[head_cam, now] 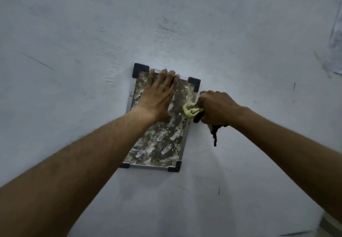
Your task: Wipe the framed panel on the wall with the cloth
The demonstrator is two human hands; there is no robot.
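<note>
A framed panel [159, 144] hangs on the pale wall, with a grey metal rim, black corner caps and a mottled brown, stained surface. My left hand [159, 94] lies flat on its upper part, fingers spread and reaching the top edge. My right hand [216, 107] is at the panel's right edge, fisted around a bunched yellow-green cloth [191, 111] that touches the surface. A dark cord or strap [214, 135] dangles from under that hand.
The scuffed grey-white wall [166, 24] fills the view. A sheet of paper or plastic [335, 38] hangs at the far right edge. Something pale shows at the bottom right corner [333, 223].
</note>
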